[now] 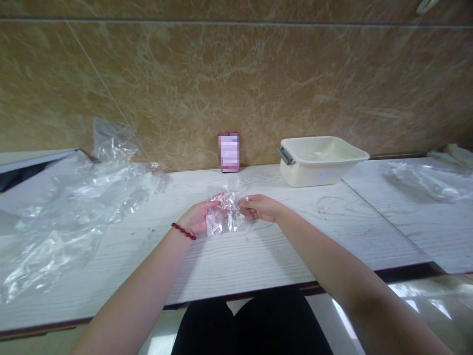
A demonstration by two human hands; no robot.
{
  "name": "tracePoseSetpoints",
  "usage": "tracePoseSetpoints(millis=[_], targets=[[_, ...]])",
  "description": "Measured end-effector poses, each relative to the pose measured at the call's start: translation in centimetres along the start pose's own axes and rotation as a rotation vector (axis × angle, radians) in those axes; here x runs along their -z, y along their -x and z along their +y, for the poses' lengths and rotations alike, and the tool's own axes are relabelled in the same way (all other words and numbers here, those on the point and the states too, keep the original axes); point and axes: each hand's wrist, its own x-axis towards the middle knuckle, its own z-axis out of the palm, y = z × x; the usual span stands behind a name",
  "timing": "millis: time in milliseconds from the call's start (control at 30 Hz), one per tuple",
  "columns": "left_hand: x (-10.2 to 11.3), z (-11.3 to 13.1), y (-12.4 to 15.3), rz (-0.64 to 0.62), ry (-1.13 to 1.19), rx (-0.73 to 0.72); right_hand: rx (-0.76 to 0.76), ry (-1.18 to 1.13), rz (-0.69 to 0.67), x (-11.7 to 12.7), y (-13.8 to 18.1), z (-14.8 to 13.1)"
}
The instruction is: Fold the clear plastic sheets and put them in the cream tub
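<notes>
Nearest, two black-clad legs (284,325) show below the front edge of one pale wood-grain table (258,266), and two bare forearms reach in over it from either side. One red beaded bracelet (184,230) circles the left wrist. Beyond it, the left hand (197,217) has its fingers closed on the left side of one small clear plastic bag (225,217), while the right hand (263,208), fingers bent and tips drawn together, pinches the right edge. The bag is between the two hands, above the middle of the table; it spans crosswise from one to the other, with a lower corner pointing toward the person, though it is so crumpled and see-through that its long axis is hard to judge. To the left spreads one heap of clear plastic sheeting (88,197), its far end up against the wall; well to the right lies a second, smaller heap of clear plastic (432,180). Farther back stand one cream plastic tub (310,172), with one grey handle (286,156) visible on its left end, and one red-edged phone (230,153), upright against one brown marbled wall (258,74).
</notes>
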Motion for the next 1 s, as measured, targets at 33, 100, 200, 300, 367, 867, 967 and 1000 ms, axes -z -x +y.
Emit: tracePoseSetpoints(millis=[33,100,200,300,367,867,967,1000], targets=[[-0.1,0.0,0.1,0.012,0.0,0.002,-0.008,-0.003,0.005,0.0,0.0,0.0],[-0.3,0.2,0.3,0.023,0.0,-0.002,-0.019,-0.01,0.015,-0.2,0.1,-0.2],[-0.2,0.3,0.5,-0.002,0.002,-0.033,-0.005,-0.025,0.056,-0.5,0.4,-0.5],[0.2,0.4,0.5,-0.05,-0.003,-0.065,0.038,-0.021,0.125,-0.6,0.4,-0.6],[0.5,0.4,0.3,-0.077,-0.018,-0.09,0.078,-0.028,0.146,-0.5,0.1,-0.4],[1.2,0.0,-0.2,-0.122,-0.171,-0.134,0.202,-0.104,0.229,0.1,-0.7,-0.1],[1.5,-0.2,-0.6,-0.069,-0.215,-0.178,0.219,-0.068,0.231,0.3,-0.6,-0.2],[1.6,-0.3,-0.7,-0.042,-0.226,-0.196,0.224,-0.049,0.238,0.4,-0.6,-0.2]])
